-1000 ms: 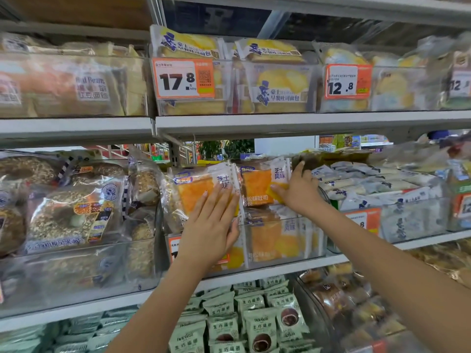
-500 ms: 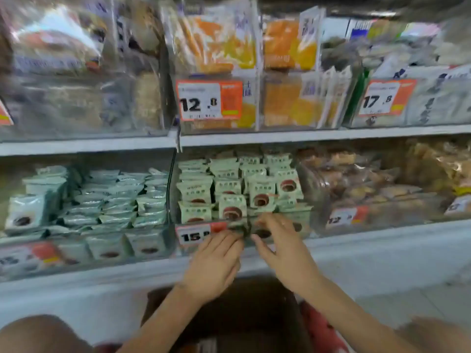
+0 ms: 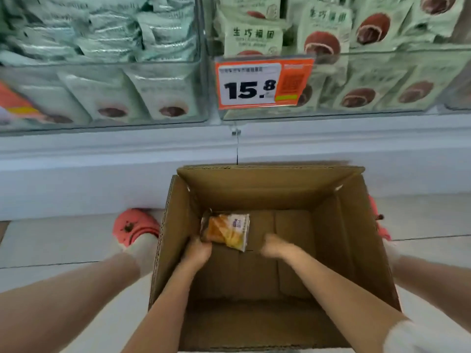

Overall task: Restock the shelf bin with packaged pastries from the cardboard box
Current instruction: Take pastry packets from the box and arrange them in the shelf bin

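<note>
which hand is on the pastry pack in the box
The left hand, touching the orange pastry pack at its near-left corner; the right hand is beside it, holding nothing visible.

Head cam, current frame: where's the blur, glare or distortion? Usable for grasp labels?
Head view: wide-angle bowing along the shelf edge; right hand motion-smeared, fingers unreadable; left hand softer but visibly at the pastry pack; cardboard box interior evenly lit, no hard shadows; mild sheen on the clear bin fronts; price tag legible. Left grasp only roughly labelable, right not.
</note>
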The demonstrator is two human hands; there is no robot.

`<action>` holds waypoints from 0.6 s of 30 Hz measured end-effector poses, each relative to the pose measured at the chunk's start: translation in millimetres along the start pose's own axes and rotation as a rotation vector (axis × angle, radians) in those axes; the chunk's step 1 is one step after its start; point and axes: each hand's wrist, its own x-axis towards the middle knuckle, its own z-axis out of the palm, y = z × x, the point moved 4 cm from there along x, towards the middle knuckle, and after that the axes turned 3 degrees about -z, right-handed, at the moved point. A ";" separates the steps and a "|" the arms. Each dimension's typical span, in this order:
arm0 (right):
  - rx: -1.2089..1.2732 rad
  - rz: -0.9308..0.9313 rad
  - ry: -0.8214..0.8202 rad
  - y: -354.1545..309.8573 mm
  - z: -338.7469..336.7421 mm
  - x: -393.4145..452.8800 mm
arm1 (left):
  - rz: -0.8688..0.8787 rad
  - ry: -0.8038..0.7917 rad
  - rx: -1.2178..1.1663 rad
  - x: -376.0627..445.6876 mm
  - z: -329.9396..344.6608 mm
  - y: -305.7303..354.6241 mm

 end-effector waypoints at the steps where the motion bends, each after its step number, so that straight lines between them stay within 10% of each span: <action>1: 0.053 0.019 -0.001 -2.1 4.0 6.9 | -0.029 -0.019 -0.027 5.8 4.3 -3.3; 18: 0.722 0.081 0.164 -9.4 49.0 65.1 | -0.003 -0.270 -0.169 24.4 42.9 11.4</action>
